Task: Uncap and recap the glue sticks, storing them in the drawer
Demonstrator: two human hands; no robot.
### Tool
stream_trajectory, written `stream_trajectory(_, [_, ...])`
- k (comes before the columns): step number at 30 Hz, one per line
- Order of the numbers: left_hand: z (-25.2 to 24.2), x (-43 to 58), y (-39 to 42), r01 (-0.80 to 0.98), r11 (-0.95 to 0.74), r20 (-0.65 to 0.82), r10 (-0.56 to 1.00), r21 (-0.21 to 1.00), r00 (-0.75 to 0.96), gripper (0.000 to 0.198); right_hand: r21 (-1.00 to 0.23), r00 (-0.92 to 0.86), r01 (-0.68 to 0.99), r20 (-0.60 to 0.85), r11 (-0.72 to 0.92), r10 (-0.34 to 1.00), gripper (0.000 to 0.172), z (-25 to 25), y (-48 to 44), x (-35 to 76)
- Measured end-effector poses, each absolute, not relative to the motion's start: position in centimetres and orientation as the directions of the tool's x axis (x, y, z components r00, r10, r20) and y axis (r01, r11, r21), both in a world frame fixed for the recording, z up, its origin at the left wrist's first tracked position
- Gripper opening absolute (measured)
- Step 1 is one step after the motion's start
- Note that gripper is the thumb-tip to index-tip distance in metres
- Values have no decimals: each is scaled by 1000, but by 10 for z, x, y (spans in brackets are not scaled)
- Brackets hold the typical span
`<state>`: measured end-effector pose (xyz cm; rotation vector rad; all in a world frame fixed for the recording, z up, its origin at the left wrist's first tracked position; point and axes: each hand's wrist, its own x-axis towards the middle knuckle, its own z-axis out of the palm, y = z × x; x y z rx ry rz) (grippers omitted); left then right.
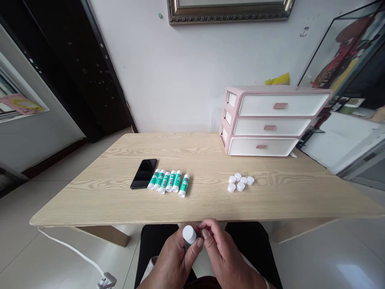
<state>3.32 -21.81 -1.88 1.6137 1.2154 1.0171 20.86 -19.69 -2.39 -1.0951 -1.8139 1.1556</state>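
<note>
Tubes and caps on a wooden tabletop (204, 205), located by reference to the phone (144, 174). Six green-labelled tubes (171, 181) lie in a slanting row just to the right of the phone, the rightmost slightly apart from the other five. Six white caps (240, 186) form a loose cluster well to the right of the phone; the two counts match, which suggests that these pieces are already dealt with. Whether any tube in the row bears a cap cannot be told at this scale. Nearer the wearer than the phone, and to its right, the left hand (173, 253) has its fingers closed around a white cylinder (189, 234), round end uppermost, probably a seventh tube. The fingers of the right hand (224, 253) are drawn together beside it; whether they pinch anything cannot be told. This piece alone appears unfinished.
</note>
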Motion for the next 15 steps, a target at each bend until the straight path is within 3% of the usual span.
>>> stream_trajectory(3, [-24, 30, -217, 378, -169, 67, 961, 910, 270, 17, -868, -357, 360, 209, 340, 910, 27, -23, -198, 211])
stream_trajectory(8, [-36, 35, -221, 507, -207, 31, 942, 837, 333, 11, -755, -529, 445, 212, 481, 822, 23, -21, -196, 211])
stream_trajectory(11, [-35, 38, -224, 505, -183, -32, 921, 844, 388, 11, -756, -551, 418, 230, 504, 802, 22, -30, -195, 208])
stream_trajectory(15, [-32, 38, -224, 455, -149, -97, 875, 878, 474, 25, -696, -547, 328, 411, 638, 729, 27, -49, -200, 205])
